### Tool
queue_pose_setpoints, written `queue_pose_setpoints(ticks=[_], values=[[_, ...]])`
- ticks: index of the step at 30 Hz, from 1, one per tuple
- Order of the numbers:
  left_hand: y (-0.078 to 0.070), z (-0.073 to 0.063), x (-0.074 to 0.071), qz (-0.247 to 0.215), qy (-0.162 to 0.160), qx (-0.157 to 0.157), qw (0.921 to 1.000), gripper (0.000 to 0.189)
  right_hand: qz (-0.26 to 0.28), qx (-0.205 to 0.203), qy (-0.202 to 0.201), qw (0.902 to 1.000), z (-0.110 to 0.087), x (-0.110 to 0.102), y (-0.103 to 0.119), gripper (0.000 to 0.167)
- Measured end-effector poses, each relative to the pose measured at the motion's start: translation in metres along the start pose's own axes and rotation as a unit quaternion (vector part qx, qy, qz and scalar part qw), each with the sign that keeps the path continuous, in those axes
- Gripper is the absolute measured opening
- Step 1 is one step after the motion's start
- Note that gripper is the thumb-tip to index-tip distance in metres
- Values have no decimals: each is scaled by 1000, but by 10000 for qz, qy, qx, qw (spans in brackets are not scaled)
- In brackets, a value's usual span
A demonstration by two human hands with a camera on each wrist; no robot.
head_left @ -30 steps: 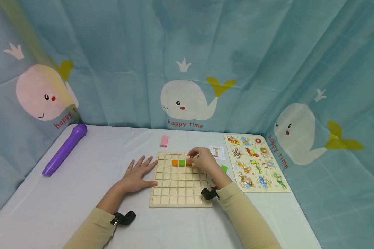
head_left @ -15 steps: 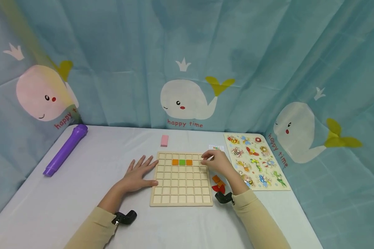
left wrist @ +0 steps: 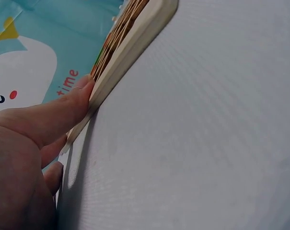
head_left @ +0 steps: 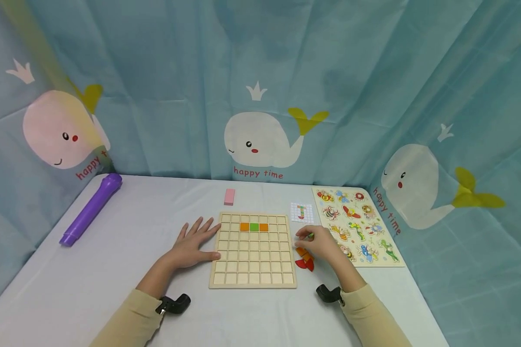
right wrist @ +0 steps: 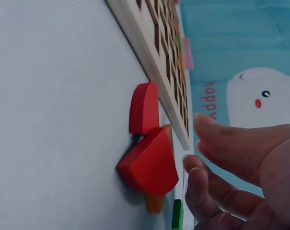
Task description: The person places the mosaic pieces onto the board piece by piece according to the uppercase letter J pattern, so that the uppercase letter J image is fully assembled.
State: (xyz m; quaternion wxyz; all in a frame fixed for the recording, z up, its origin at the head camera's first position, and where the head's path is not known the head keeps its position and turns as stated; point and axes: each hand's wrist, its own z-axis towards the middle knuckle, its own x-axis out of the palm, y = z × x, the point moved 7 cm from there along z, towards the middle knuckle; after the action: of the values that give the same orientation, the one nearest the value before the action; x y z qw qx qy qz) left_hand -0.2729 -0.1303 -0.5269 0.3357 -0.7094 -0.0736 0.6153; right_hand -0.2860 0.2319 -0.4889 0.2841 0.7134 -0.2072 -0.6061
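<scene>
Head: the left hand (head_left: 190,246), fingers spread, touches the wooden grid board (head_left: 248,255), probably steadying it. Left wrist: thumb (left wrist: 53,117) against its edge. Right wrist: right of it, the right hand (right wrist: 274,167), fingertips apart, hovers near red quarter-circle pieces (right wrist: 156,165).

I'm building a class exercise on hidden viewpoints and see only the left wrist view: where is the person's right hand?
Observer: The right hand is beside the right edge of the board.
Operator: Is it holding anything?
Observer: No; the right wrist view shows its grasp empty.
Operator: And which tiles are on the board?
Observer: In the head view, three tiles sit in one row: orange, green, orange.
</scene>
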Motion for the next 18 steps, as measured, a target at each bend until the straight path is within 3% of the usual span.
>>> queue_pose_setpoints(ticks=[7, 18], values=[[1, -1, 0, 3, -27, -14, 10000, 94, -183, 90, 223, 9995, -2, 7, -8, 21], [-1, -2, 0, 16, -33, 23, 10000, 93, -384, -52, 137, 9992, 2, 9, -7, 13]])
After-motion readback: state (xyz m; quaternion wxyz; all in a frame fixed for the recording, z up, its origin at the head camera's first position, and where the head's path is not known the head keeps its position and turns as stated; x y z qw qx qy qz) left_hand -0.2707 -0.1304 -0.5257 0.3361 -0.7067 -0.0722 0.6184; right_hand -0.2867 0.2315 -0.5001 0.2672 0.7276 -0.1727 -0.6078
